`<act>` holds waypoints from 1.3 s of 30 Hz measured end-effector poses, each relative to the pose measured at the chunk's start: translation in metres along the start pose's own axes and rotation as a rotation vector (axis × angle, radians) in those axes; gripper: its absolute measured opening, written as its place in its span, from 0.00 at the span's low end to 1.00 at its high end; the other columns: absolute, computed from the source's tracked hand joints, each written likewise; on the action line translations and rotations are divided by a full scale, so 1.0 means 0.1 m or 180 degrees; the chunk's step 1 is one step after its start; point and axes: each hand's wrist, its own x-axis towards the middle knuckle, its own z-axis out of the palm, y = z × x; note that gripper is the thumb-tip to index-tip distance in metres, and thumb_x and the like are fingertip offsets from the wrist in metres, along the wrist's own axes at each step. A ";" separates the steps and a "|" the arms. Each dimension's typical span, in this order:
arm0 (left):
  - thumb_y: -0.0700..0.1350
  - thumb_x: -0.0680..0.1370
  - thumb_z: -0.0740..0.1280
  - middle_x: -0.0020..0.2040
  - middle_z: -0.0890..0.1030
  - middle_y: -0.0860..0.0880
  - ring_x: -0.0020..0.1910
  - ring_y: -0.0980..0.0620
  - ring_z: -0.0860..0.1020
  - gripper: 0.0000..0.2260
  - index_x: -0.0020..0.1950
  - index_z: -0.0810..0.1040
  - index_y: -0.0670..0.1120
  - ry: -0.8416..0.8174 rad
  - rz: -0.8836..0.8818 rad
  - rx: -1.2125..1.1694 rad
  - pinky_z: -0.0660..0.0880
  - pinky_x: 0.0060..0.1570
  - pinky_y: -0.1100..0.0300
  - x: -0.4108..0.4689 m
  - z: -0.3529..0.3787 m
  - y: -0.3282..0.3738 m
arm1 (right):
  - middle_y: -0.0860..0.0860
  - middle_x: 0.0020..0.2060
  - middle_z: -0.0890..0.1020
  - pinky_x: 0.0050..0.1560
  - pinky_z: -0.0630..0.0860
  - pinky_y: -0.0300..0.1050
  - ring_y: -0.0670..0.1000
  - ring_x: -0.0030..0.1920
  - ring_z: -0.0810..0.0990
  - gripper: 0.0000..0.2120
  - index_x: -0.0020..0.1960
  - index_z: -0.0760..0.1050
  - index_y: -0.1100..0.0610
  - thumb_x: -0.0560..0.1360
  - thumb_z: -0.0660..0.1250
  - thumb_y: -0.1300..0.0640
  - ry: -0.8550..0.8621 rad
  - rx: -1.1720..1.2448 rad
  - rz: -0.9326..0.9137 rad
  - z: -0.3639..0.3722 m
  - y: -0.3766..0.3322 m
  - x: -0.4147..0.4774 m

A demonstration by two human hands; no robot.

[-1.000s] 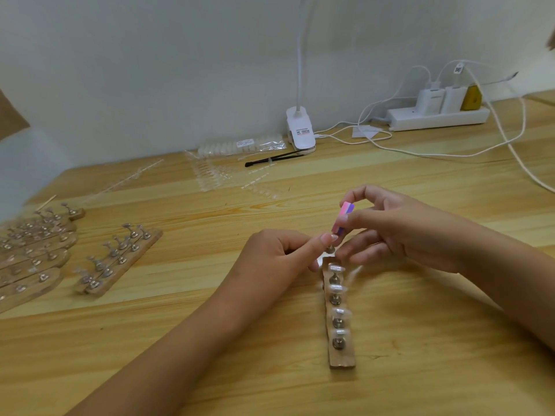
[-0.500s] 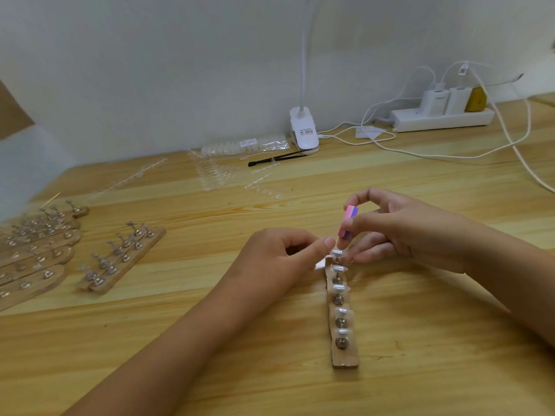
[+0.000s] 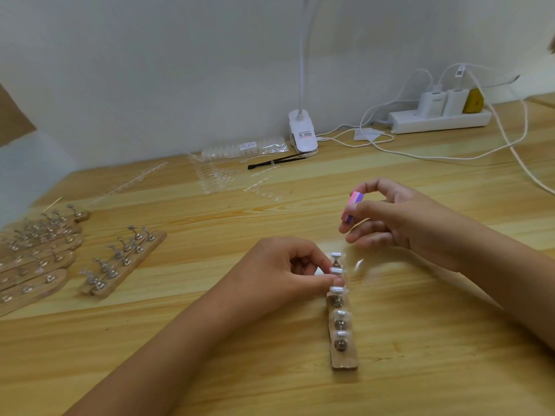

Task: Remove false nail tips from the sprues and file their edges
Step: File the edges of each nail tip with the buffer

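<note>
Near edge: a light wooden plank bench (image 3: 435, 379), grain running left to right. On it a narrow wooden strip with a row of metal pegs (image 3: 344, 360) lies lengthwise, pointing away from the person, with clear tips seated on the pegs.

Left hand (image 3: 282, 274): fingers curled, thumb and forefinger pinching a clear false nail tip (image 3: 336, 270) seated on the second peg from the far end.

Right hand (image 3: 402, 223): held just beyond the strip and apart from it. Thumb and forefinger grip a small pink-and-purple filing block (image 3: 353, 206), and the other fingers are loosely bent beneath.

A blurred clear piece (image 3: 359, 266) lies just right of the strip's far end; what it is cannot be told.

Middle left: a pair of wooden peg strips (image 3: 120, 262), and a larger group of peg strips (image 3: 39, 253) at the bench's left edge.

Beyond: clear plastic sprues (image 3: 219, 181) spread flat, a clear packet of tips (image 3: 246, 146) and a thin black tool (image 3: 276, 161).

At the wall: a white clip-on lamp base (image 3: 303, 136), and a white power strip (image 3: 438, 120) carrying white chargers and a yellow plug (image 3: 474, 100). White cables (image 3: 450, 156) trail across the bench.

The plain white wall (image 3: 150, 70) closes the room, with a brown board (image 3: 12, 115) at the far left.
</note>
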 end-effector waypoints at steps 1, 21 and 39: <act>0.53 0.70 0.77 0.31 0.75 0.59 0.32 0.62 0.70 0.06 0.43 0.85 0.53 0.0023 -0.0030 -0.0011 0.67 0.33 0.68 0.00 0.01 0.01 | 0.59 0.42 0.86 0.34 0.80 0.38 0.51 0.38 0.85 0.21 0.58 0.70 0.56 0.68 0.73 0.55 -0.0008 0.0004 -0.0009 0.01 0.00 -0.01; 0.49 0.67 0.75 0.41 0.85 0.47 0.39 0.54 0.84 0.02 0.38 0.85 0.52 0.1042 -0.0350 -0.2687 0.78 0.39 0.68 0.07 -0.08 0.05 | 0.59 0.46 0.85 0.41 0.80 0.38 0.50 0.42 0.84 0.18 0.58 0.81 0.48 0.68 0.74 0.50 -0.0720 0.0313 -0.0493 0.16 -0.05 -0.15; 0.54 0.72 0.73 0.45 0.86 0.48 0.46 0.54 0.84 0.15 0.51 0.82 0.44 0.0655 -0.0066 -0.2111 0.78 0.48 0.65 0.05 0.00 0.06 | 0.58 0.47 0.85 0.45 0.80 0.41 0.53 0.47 0.85 0.17 0.60 0.78 0.45 0.72 0.71 0.50 -0.0826 -0.0217 -0.0904 0.18 -0.05 -0.20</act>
